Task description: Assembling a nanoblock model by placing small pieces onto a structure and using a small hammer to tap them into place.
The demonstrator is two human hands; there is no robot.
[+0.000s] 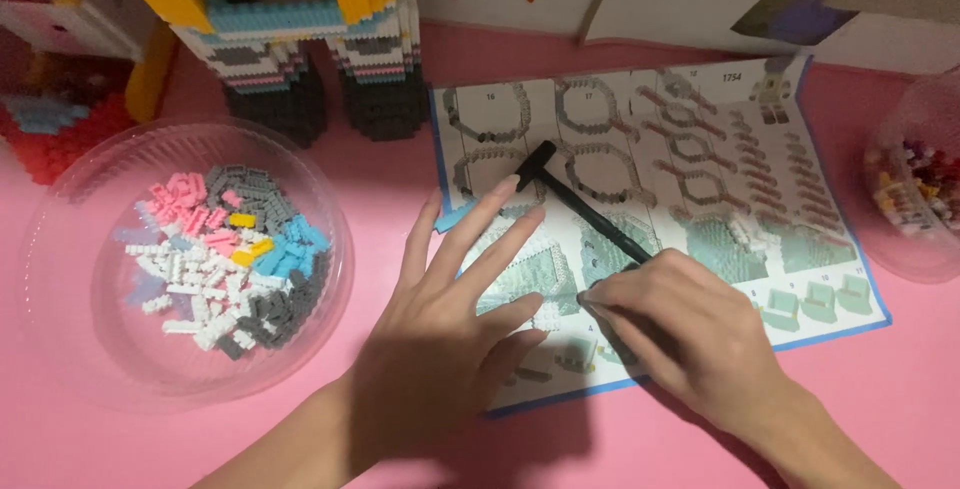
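My left hand (445, 324) lies flat with fingers spread on the left part of a printed instruction sheet (720, 149) showing grey and pale green brick assembly steps. My right hand (690, 334) grips a small black hammer-shaped tool (575, 199); its head points up and left, just above my left fingertips. The right fingertips pinch down near the sheet's lower middle. What lies under my left palm is hidden.
A clear plastic bowl (60, 279) on the left holds several tiny pink, white, grey, blue and yellow bricks. A built brick figure (310, 59) stands at the back left. Another clear container (920, 189) with mixed bricks sits at the right edge. White boxes (880, 19) lie behind.
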